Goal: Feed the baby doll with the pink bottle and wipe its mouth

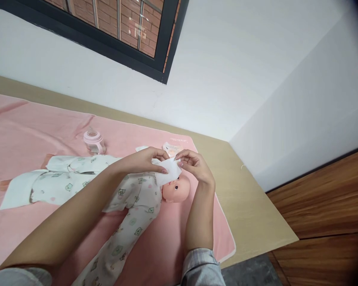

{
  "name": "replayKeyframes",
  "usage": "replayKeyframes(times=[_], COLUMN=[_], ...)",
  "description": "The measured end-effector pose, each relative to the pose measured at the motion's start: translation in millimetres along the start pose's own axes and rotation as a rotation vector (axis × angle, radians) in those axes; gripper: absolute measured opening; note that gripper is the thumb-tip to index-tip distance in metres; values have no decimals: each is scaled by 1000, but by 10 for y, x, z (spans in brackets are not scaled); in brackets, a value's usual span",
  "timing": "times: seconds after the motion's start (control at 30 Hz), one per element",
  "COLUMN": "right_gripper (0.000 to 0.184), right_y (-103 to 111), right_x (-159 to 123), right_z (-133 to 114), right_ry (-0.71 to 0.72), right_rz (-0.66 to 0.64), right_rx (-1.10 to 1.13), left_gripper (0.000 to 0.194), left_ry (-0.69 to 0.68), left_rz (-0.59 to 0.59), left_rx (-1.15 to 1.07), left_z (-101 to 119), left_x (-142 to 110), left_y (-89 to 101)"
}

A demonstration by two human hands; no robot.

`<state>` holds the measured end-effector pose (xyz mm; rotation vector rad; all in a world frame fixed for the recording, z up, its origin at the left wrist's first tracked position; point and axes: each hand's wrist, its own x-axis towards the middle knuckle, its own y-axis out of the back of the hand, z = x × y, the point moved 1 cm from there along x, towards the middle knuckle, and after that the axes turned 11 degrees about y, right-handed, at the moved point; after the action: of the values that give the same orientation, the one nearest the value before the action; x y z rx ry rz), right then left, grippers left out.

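Beneath a barred window, pink blanket covers wood.

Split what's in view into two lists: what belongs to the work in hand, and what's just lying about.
In use, it seems:
white sheet, held by left hand and right hand
doll, its face partly behind the sheet
pink blanket, under the doll

Lying about, apparently:
baby bottle
small packet, partly hidden; possibly connected, but I can't tell
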<state>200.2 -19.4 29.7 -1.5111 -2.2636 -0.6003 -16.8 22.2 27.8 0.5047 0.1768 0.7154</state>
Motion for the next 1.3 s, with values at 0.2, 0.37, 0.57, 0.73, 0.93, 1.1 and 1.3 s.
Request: replayKeyframes(times=[0.2, 0.37, 0.57, 0.73, 0.93, 1.1, 1.3], right_gripper=[16, 13, 12, 15, 22, 23, 31], right_y=[-69, -103, -218, -337, -30, 424, 503], right_x=[35, 68, 122, 161, 83, -37, -209], right_z=[-54, -13, 56, 65, 129, 696, 1446], right_ry=[59, 63, 21, -13, -42, -146, -336], right_rz=[91, 135, 133, 5, 26, 352, 498], right_rx=[-31, -98, -87, -11, -24, 168, 334], left_gripper=[30, 28, 14, 12, 16, 28, 20], left_ry=[37, -37, -247, -251, -177, -8, 146], left_rz=[32, 119, 342, 402, 558, 284, 89], left_rx=[-21, 2, 8, -72, -327, 18, 359], left_z=[-28, -73, -40, 55, 133, 73, -45], left_x=[-116, -142, -174, -216, -299, -229, -63], left_y=[25, 24, 11, -24, -15, -84, -376])
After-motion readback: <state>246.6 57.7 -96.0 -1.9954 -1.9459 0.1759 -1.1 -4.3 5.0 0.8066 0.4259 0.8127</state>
